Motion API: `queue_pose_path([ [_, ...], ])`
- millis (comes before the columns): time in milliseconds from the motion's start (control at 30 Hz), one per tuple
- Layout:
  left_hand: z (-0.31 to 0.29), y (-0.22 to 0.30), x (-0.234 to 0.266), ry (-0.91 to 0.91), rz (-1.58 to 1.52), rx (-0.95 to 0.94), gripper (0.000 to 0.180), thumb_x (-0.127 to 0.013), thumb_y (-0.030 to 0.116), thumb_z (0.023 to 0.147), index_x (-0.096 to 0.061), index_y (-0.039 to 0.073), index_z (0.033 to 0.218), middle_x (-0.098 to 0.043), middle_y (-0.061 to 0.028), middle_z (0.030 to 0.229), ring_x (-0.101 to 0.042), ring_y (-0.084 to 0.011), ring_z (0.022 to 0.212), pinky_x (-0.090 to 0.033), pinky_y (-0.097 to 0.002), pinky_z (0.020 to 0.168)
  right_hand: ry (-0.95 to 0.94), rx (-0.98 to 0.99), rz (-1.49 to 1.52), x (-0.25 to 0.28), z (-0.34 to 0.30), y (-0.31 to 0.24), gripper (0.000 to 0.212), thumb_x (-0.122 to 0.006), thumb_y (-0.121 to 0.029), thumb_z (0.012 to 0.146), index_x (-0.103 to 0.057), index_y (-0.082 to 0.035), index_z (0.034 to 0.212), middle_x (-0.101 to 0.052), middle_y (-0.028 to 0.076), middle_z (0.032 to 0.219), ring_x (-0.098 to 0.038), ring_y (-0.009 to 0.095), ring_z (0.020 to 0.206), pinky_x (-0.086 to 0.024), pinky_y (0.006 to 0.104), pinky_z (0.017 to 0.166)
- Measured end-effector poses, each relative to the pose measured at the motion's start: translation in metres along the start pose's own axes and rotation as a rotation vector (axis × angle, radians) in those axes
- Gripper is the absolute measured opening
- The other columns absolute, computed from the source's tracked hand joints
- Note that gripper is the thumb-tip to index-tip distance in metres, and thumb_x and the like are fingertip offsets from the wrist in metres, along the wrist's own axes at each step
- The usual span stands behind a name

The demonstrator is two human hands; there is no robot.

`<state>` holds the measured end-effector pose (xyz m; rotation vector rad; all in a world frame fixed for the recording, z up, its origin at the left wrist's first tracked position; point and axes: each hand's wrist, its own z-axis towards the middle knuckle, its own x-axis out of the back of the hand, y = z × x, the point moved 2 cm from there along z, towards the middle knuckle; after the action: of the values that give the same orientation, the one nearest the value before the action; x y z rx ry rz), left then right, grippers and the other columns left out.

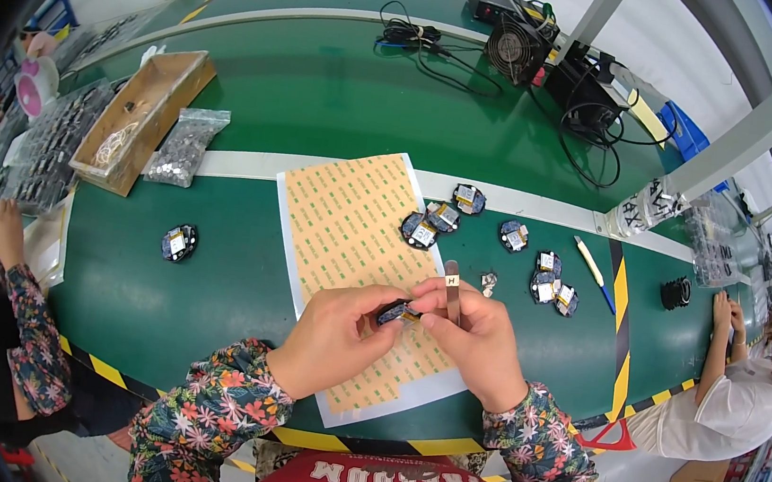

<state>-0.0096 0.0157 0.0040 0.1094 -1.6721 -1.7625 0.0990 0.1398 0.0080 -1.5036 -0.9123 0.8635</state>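
Over the lower part of a tan adhesive sheet (349, 227) with green print, my left hand (337, 335) pinches a small round black electronic module (394, 313) between thumb and fingers. My right hand (481, 342) is closed around metal tweezers (453, 291), whose broad end points up and away from me. Its fingertips meet the module's right side; the tweezers' tips are hidden by the fingers. Similar modules lie beyond my hands: a group (420, 233) at the sheet's right edge, one single module (513, 236), and a cluster (544, 287) farther right.
Another module (179, 243) lies at left. Small scraps (489, 283) and a white-and-blue knife-like tool (595, 274) lie at right. A wooden box (95, 165) and a bag of small round parts (191, 143) stand back left; a fan (514, 51) and cables behind. People sit on both sides.
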Motion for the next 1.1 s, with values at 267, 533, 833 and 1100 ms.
queue_pose_path([
  [267, 0.002, 0.003, 0.002, -0.023, 0.007, 0.036, 0.025, -0.062, 0.001, 0.073, -0.060, 0.001, 0.098, -0.059, -0.0016, 0.068, -0.047, -0.0030, 0.052, -0.038, -0.0182, 0.047, -0.008, -0.060, 0.119, -0.003, -0.004, -0.002, 0.019, -0.052, 0.007, 0.078, -0.060, 0.001, 0.094, -0.053, 0.005, 0.112, -0.051, 0.007, 0.083, -0.041, 0.0199, 0.068],
  [533, 0.003, -0.016, -0.003, -0.123, -0.538, 0.252, 0.025, -0.053, -0.005, 0.081, -0.051, -0.003, 0.106, -0.060, -0.0060, 0.093, -0.059, -0.0093, 0.081, -0.050, -0.0215, 0.070, -0.066, -0.059, 0.188, -0.007, -0.006, -0.013, 0.024, -0.049, 0.007, 0.078, -0.059, 0.003, 0.100, -0.046, 0.005, 0.119, -0.044, 0.003, 0.065, -0.036, 0.0183, 0.053],
  [833, 0.005, -0.014, -0.002, -0.204, -0.716, 0.308, 0.023, -0.053, -0.003, 0.082, -0.050, -0.004, 0.105, -0.060, -0.0070, 0.094, -0.059, -0.0111, 0.084, -0.050, -0.0239, 0.074, 0.017, 0.127, -0.026, 0.003, -0.005, -0.011, 0.017, -0.051, 0.005, 0.080, -0.059, 0.004, 0.095, -0.046, 0.007, 0.117, -0.047, 0.004, 0.068, -0.039, 0.0184, 0.056],
  [1100, 0.005, -0.014, -0.002, -0.230, -0.705, 0.290, 0.024, -0.053, -0.002, 0.083, -0.050, -0.003, 0.106, -0.059, -0.0068, 0.095, -0.058, -0.0111, 0.085, -0.050, -0.0246, 0.075, 0.026, 0.181, -0.077, 0.003, -0.006, -0.005, 0.007, -0.051, 0.006, 0.080, -0.057, 0.006, 0.082, -0.046, 0.011, 0.116, -0.053, 0.011, 0.091, -0.045, 0.0242, 0.077],
])
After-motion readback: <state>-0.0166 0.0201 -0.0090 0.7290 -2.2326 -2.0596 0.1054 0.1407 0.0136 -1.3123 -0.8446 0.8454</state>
